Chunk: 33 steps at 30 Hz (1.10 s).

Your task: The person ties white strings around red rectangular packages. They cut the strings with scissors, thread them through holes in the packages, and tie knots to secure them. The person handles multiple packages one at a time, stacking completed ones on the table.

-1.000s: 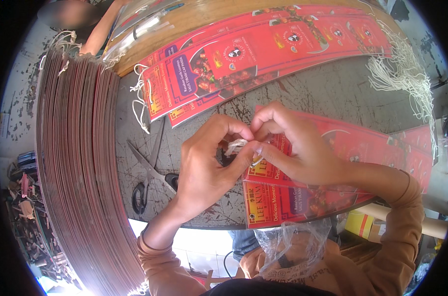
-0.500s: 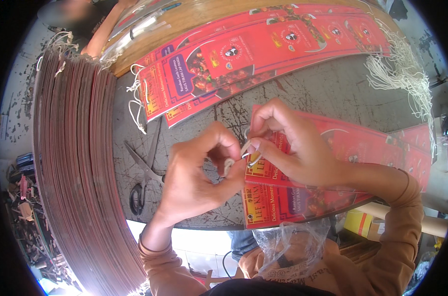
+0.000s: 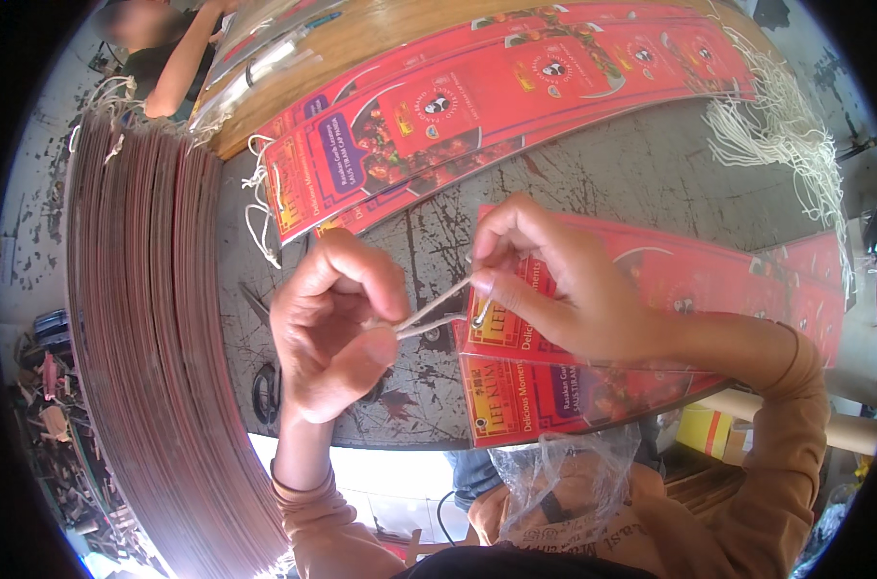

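A whitish string [image 3: 437, 301] stretches between my two hands. My left hand [image 3: 337, 323] pinches one part of it, over the dark table left of the banners. My right hand [image 3: 564, 289] grips another part between thumb and forefinger, above the corner of a long red printed banner [image 3: 685, 280]. The string runs to the eyelet in that banner's yellow end. Below lies another red banner [image 3: 545, 410], whose corner eyelet shows without string. Scissors [image 3: 265, 391] with dark handles rest on the table, partly hidden by my left hand.
Several red banners [image 3: 400, 145] with strings at their left ends lie across the far side of the scratched table [image 3: 410, 217]. A bundle of white strings [image 3: 776, 145] hangs at the right. At the left stands a tall stack of sheets [image 3: 149, 338]. A co-worker's arm [image 3: 183, 63] is at the far left.
My left hand has moved left from the banner's corner, drawing the string out taut. My right hand has stayed nearly in place, still pinching the string.
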Tool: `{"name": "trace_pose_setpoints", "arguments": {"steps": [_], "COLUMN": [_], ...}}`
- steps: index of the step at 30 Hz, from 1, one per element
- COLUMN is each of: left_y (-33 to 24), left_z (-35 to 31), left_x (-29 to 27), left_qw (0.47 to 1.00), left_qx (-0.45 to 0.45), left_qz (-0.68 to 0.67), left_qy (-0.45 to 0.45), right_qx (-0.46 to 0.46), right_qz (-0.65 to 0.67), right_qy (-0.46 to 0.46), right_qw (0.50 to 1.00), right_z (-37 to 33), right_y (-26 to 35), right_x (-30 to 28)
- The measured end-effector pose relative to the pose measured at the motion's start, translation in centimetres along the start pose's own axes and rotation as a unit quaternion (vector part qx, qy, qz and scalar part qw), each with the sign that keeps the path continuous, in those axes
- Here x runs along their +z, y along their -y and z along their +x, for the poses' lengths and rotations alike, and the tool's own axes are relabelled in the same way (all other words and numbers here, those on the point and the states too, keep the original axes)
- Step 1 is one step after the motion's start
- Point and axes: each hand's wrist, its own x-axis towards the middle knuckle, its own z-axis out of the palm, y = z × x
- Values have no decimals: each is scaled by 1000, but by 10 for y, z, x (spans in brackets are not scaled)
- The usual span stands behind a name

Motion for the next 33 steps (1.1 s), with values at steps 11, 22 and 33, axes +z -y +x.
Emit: {"name": "trace_pose_setpoints", "arguments": {"steps": [11, 22, 33], "left_y": [-2, 8, 18], "left_z": [1, 5, 3], "left_x": [9, 14, 25], "left_qw": [996, 977, 990], "left_qx": [15, 15, -14], "left_qz": [83, 212, 126], "left_qy": [28, -10, -65], "right_qx": [33, -72, -154], "right_qz": [-68, -70, -80], "right_qy": [51, -58, -37], "right_qw": [996, 993, 984], "right_z": [1, 2, 1], "right_y": [8, 5, 2], "right_x": [-7, -1, -6]}}
